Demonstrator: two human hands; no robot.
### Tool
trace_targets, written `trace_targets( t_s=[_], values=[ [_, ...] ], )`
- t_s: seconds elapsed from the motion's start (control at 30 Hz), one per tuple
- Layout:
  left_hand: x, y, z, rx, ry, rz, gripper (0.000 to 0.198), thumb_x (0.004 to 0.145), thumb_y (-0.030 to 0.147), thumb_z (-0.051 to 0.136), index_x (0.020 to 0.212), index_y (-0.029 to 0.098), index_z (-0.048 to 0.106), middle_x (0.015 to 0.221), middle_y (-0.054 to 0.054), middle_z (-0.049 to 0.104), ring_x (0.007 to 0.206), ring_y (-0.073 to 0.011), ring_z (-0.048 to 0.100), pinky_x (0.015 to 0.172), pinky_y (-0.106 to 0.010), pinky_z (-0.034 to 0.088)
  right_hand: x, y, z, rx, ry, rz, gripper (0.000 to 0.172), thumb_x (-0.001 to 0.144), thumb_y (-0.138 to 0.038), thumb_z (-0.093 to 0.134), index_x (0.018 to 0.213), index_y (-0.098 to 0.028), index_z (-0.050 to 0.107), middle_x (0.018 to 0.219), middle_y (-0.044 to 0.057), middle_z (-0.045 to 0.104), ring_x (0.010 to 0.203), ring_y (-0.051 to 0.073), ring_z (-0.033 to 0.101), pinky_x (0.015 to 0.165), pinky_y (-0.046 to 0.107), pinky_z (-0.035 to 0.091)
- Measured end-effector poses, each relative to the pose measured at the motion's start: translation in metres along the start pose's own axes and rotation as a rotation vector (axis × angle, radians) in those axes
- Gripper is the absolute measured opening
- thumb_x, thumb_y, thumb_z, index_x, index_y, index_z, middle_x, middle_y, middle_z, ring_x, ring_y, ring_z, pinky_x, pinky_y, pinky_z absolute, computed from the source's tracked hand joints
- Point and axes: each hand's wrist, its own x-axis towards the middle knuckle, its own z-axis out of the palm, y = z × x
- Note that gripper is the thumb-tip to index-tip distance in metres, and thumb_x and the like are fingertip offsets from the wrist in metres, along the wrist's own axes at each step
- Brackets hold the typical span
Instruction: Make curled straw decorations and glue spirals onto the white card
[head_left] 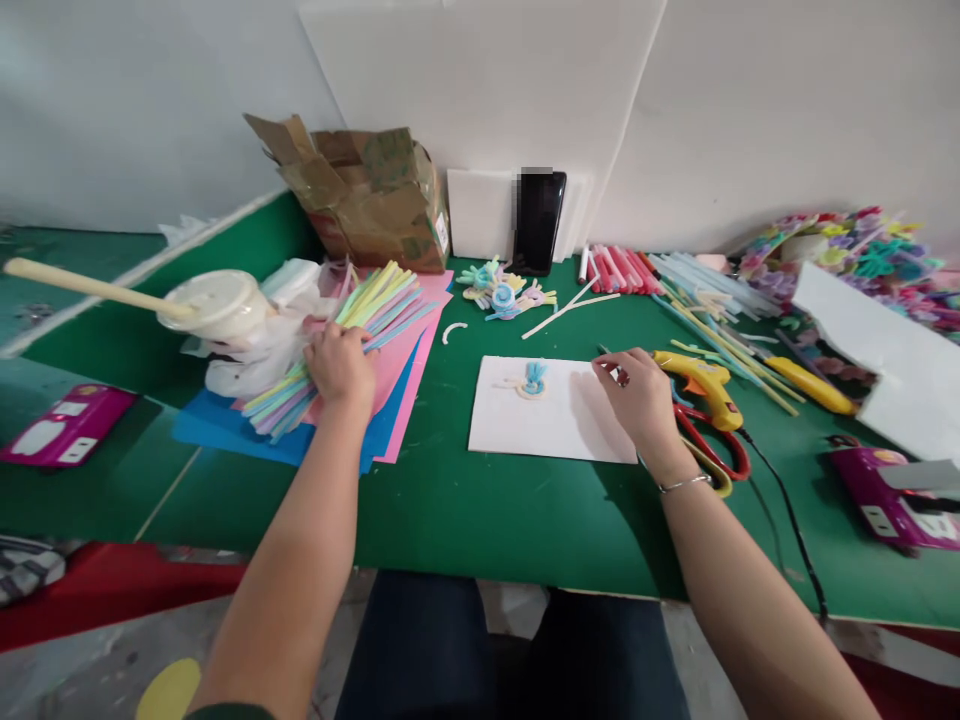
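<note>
My left hand (341,365) is closed over the middle of a bundle of pastel pipe cleaners (281,405), its fingertips curled among the yellow, blue and pink stems. My right hand (637,400) hovers at the right edge of a white board (551,430), thumb and fingers pinched together. A small dark tip shows at those fingers, too little to name. On the board lies a small coiled figure (534,382) of blue and cream pipe cleaner. Just right of my right hand are a yellow glue gun (701,385) and red-handled scissors (731,460).
Finished pipe-cleaner shapes (502,290) lie behind the board, before a propped phone (538,222). A cardboard box (375,195) stands at the back. Left is a lidded cup (217,300) with a straw; right, a yellow cutter (810,385) and a black cord (784,510).
</note>
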Motion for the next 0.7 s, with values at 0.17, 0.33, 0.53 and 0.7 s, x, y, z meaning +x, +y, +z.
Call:
trace_targets(
  t_s=[0.17, 0.33, 0.53, 0.7],
  values=[
    [0.000, 0.001, -0.004, -0.100, 0.022, -0.072, 0.014, 0.081, 0.017, 0.058, 0.089, 0.018, 0.069, 0.099, -0.010, 0.067, 0.098, -0.0286, 0.059, 0.081, -0.038, 0.042, -0.005, -0.036, 0.002, 0.107, -0.003, -0.066, 0.019, 0.084, -0.025, 0.050, 0.079, -0.019, 0.068, 0.076, 0.006, 0.061, 0.065, 0.017, 0.053, 0.067, 0.033, 0.045],
    [0.001, -0.001, -0.003, -0.206, 0.043, -0.074, 0.013, 0.079, 0.019, 0.058, 0.083, 0.018, 0.070, 0.093, -0.009, 0.070, 0.090, -0.0266, 0.063, 0.076, -0.034, 0.044, 0.010, -0.105, 0.032, 0.670, -0.359, 0.294, 0.008, 0.077, -0.022, 0.061, 0.078, -0.019, 0.069, 0.080, 0.003, 0.066, 0.069, 0.014, 0.056, 0.065, 0.028, 0.047],
    [-0.001, -0.005, -0.002, -0.311, 0.009, -0.017, 0.010, 0.075, 0.024, 0.061, 0.077, 0.020, 0.069, 0.089, -0.009, 0.071, 0.083, -0.0268, 0.064, 0.073, -0.035, 0.045, 0.039, -0.183, 0.116, 0.929, -0.525, 0.497, 0.028, 0.086, -0.040, 0.052, 0.071, -0.017, 0.059, 0.053, -0.007, 0.052, 0.046, 0.004, 0.048, 0.047, 0.019, 0.044],
    [0.000, -0.011, 0.000, -0.301, -0.014, 0.005, 0.012, 0.071, 0.026, 0.064, 0.079, 0.020, 0.070, 0.089, -0.011, 0.071, 0.082, -0.0286, 0.064, 0.073, -0.037, 0.045, 0.051, -0.199, 0.143, 1.050, -0.424, 0.527, 0.037, 0.081, -0.050, 0.055, 0.059, -0.020, 0.057, 0.048, -0.008, 0.048, 0.041, 0.004, 0.040, 0.039, 0.017, 0.035]
  ],
)
